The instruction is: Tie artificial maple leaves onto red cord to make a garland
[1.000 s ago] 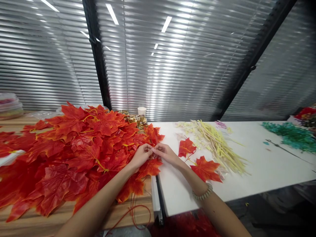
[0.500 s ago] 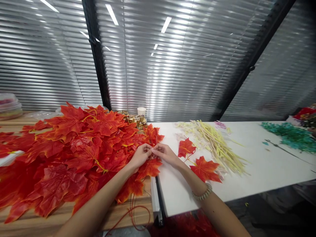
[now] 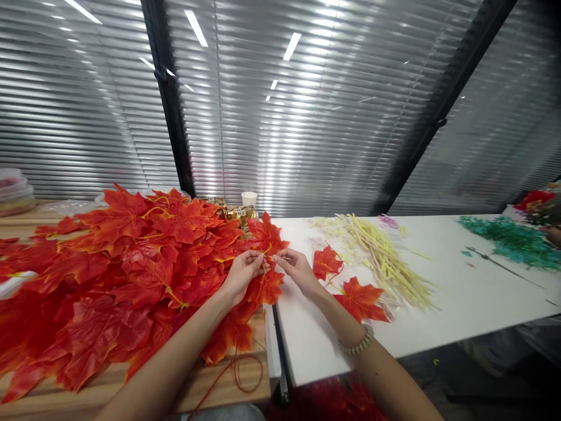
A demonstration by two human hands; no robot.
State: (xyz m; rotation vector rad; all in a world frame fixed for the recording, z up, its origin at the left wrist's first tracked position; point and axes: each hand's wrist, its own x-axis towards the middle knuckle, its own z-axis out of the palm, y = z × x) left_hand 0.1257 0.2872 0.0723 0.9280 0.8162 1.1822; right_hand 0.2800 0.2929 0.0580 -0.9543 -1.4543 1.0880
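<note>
Red maple leaves with yellow stems lie in a large pile (image 3: 127, 280) on the left. At the pile's right edge my left hand (image 3: 246, 272) pinches a thin yellow stem between thumb and fingers. Just right of it, my right hand (image 3: 294, 268) has its thumb and forefinger pressed together near the same stem; what they hold is too small to make out. One leaf (image 3: 267, 231) stands above my fingertips and another (image 3: 268, 286) hangs below them. Two separate leaves, a small one (image 3: 326, 262) and a larger one (image 3: 362, 299), rest to the right on the white table.
Yellow strands (image 3: 385, 257) and a teal bunch (image 3: 515, 240) lie on the white table (image 3: 438, 310). A red cord (image 3: 248, 374) loops over the wooden table's front. Behind are a paper cup (image 3: 249, 199), gold packets (image 3: 241, 215) and plastic tubs (image 3: 15, 192).
My hands have moved slightly apart from touching fingertips, showing a yellow stem between them. The leaf above my fingers now stands higher. The whole view has shifted slightly.
</note>
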